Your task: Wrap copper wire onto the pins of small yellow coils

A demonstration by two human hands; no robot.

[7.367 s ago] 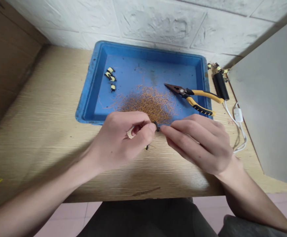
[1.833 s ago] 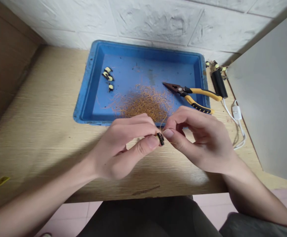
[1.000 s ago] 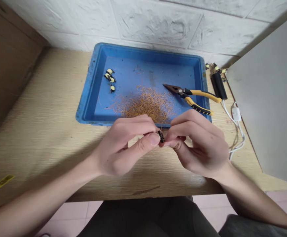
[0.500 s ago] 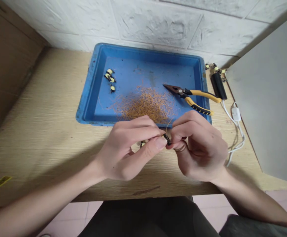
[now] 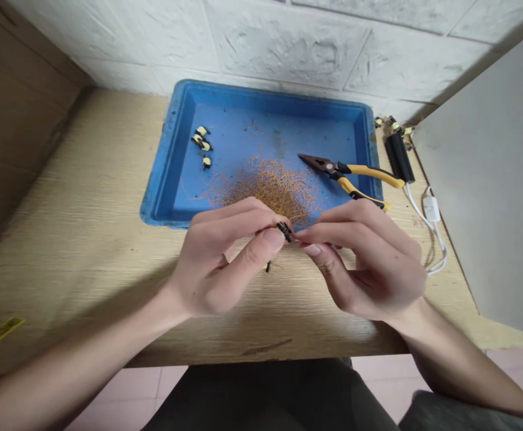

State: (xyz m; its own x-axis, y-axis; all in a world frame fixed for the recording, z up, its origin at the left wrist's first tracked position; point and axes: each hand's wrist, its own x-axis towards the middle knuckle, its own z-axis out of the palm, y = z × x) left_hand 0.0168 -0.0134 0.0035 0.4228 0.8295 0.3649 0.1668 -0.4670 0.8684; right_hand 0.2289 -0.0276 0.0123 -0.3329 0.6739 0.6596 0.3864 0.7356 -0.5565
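My left hand [image 5: 229, 257] pinches a small black coil bobbin [image 5: 284, 231] between thumb and forefinger, just in front of the tray. Right beside it, my right hand [image 5: 364, 257] has its thumb and fingertips closed on a fine wire [image 5: 295, 239] at the bobbin's side; the wire's far end is hidden. Under the left hand, a second small coil [image 5: 268, 267] with yellow tape lies on the table, partly covered. A heap of short copper-coloured wire clippings [image 5: 270, 193] fills the tray's near side, behind both hands.
The blue tray [image 5: 152, 194] stands against the white wall. Several yellow-taped coils [image 5: 203, 139] sit at its left. Long-nose pliers [image 5: 330, 169] rest across its right rim. Further right are a black cylinder [image 5: 398, 157] and a white cord with a switch [image 5: 431, 209]. A grey panel [image 5: 490, 179] bounds the right.
Both hands have shifted slightly up, the left one also leftward, carrying the bobbin. The bobbin has turned, and my right fingers have straightened from a curl into a flatter pinch.
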